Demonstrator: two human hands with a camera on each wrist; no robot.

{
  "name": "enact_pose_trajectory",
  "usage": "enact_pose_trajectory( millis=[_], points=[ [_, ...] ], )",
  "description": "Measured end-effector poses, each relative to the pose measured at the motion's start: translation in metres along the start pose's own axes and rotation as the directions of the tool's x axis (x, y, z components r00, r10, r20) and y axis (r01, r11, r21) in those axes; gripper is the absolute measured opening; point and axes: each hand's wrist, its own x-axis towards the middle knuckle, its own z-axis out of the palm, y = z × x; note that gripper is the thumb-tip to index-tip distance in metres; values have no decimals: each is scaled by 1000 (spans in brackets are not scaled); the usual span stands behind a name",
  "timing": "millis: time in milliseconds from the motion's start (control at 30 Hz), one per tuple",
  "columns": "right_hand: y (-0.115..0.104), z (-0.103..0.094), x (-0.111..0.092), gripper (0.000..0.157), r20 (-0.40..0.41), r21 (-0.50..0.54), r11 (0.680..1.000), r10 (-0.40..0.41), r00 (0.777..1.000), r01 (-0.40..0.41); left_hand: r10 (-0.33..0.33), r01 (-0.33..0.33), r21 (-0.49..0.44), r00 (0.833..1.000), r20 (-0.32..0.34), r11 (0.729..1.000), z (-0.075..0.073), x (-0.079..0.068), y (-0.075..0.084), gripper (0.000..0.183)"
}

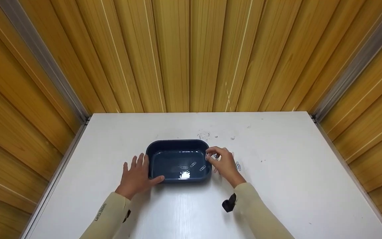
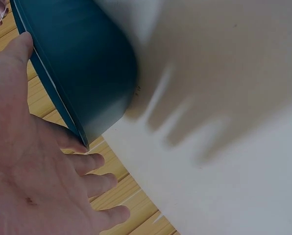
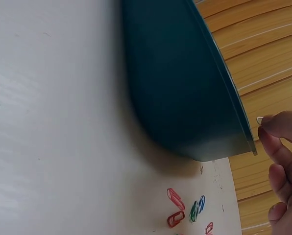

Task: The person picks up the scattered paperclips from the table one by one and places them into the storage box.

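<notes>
A dark blue rectangular basin (image 1: 177,142) stands on the white table, with three white paper clips (image 1: 193,164) lying on its bottom. My left hand (image 1: 136,177) rests at the basin's left rim, fingers spread and straight, thumb along the front corner. In the left wrist view, the thumb and index fingertip touch the rim. Over the right rim, my right hand (image 1: 223,163) pinches a white paper clip (image 3: 259,120) between thumb and index finger. Red paper clips (image 3: 175,198), a green paper clip (image 3: 193,211) and a blue paper clip (image 3: 201,203) lie on the table beside the basin.
The white table (image 1: 287,186) reaches back to a yellow wood-patterned wall (image 1: 191,59), with similar panels at both sides. Small dark marks (image 1: 204,135) dot the tabletop behind the basin. A black strap piece (image 1: 229,203) hangs at the right sleeve.
</notes>
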Motion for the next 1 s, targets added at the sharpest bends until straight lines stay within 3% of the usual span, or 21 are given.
enact_pose_trajectory(
  millis=[233, 767, 1000],
  points=[
    [-5, 10, -3, 19, 24, -2, 999, 55, 998, -55, 3, -3, -13, 1000, -8, 1000, 5, -3, -4, 109],
    [-6, 18, -7, 19, 56, 9, 1000, -1, 998, 1, 4, -5, -10, 1000, -12, 1000, 7, -7, -3, 109],
    [-3, 15, -4, 24, 6, 10, 1000, -24, 1000, 24, -7, 7, -11, 1000, -5, 1000, 4, -5, -4, 109]
  ],
)
